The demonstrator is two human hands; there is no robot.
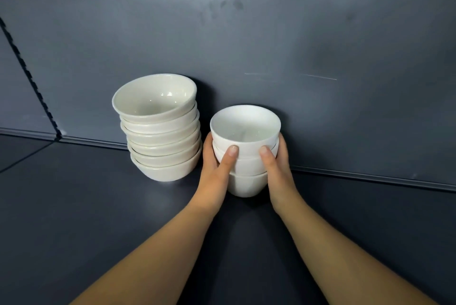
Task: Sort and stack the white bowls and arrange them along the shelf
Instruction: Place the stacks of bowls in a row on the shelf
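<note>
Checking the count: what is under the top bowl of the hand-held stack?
Two more white ceramic bowls nest beneath it, lowest on the dark shelf. Left hand and right hand cover their sides.

A wide bowl stack (162, 131) blocks left, wall (320, 45) behind; shelf (370, 218) open rightward.

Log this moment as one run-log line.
left hand, right hand: gripping stack of deep white ceramic bowls | tall stack of wide cream ceramic bowls: on its left

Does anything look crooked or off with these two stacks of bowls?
Yes. The taller stack of wide bowls is uneven: its bowls sit staggered and the top bowl tilts. The three-bowl stack gripped by the left hand and right hand looks straight. No chips or spills show.
</note>
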